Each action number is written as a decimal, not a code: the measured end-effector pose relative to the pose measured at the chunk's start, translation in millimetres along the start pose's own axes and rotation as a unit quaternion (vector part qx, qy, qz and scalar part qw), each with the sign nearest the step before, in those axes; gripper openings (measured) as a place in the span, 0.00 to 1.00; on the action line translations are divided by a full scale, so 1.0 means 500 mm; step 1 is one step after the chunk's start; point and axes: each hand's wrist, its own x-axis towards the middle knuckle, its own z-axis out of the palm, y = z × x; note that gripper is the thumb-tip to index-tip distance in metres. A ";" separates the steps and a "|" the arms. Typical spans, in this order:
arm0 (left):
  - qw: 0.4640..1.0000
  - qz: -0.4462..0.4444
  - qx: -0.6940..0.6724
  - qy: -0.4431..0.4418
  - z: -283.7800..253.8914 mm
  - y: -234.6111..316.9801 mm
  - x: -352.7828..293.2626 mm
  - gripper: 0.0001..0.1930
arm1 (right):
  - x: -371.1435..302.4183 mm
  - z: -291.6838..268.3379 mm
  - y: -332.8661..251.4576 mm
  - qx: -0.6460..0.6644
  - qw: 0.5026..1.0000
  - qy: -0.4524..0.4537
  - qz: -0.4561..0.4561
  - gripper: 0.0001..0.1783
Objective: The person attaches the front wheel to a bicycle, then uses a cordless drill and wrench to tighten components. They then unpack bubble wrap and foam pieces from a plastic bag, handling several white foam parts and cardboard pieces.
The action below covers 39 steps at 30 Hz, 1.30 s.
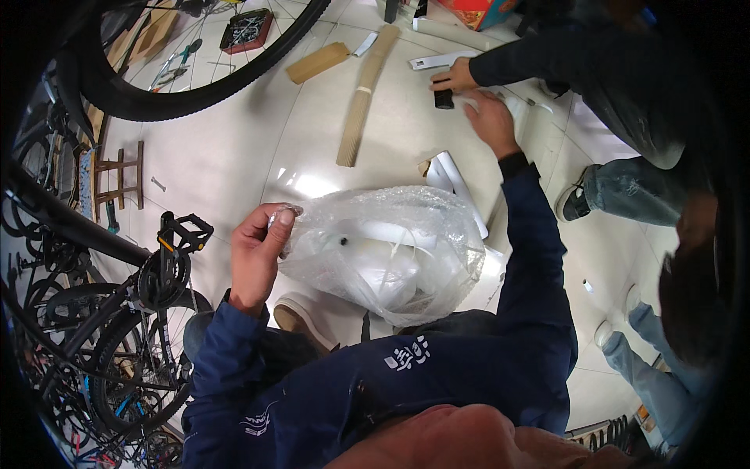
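Observation:
My left hand [262, 246] pinches the edge of a clear bubble-wrap bag [461, 250], thumb against bent fingers. Inside the bag, seen through the plastic, lie white pieces [383, 270] and a small dark round thing [343, 241]. My right hand [494, 125] is stretched out past the bag, fingers apart with nothing seen in them. Its fingertips are close to a small black object [444, 99] on the floor, whose kind I cannot make out. Another person's hand [458, 76] comes from the right and touches that object.
Cardboard strips [366, 98] and a flat cardboard piece [319, 62] lie ahead on the tiled floor. White curled packaging [457, 184] is beyond the bag. Bicycles stand left, with a wheel [156, 107] and pedal [191, 232] close by. A red tray of small metal parts [268, 33] is far left. People's legs [633, 190] are right.

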 end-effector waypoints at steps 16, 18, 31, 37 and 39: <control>0.999 0.010 -0.030 -0.013 -0.010 -0.013 0.034 0.15 | -0.245 -0.256 -0.291 0.405 0.882 -0.181 -0.161 0.39; 0.999 0.026 -0.037 -0.006 -0.008 -0.010 0.035 0.15 | -0.251 -0.258 -0.377 0.302 0.868 -0.295 -0.261 0.35; 0.995 0.089 -0.039 0.023 -0.069 0.011 -0.002 0.12 | -0.154 -0.187 -0.411 0.136 0.897 -0.342 -0.243 0.56; 0.994 0.107 -0.022 0.003 -0.091 -0.010 0.018 0.11 | -0.025 -0.158 -0.428 0.156 0.919 -0.297 -0.205 0.36; 0.991 0.134 -0.010 -0.008 -0.110 -0.018 0.024 0.10 | 0.058 -0.126 -0.432 0.091 0.936 -0.269 -0.209 0.28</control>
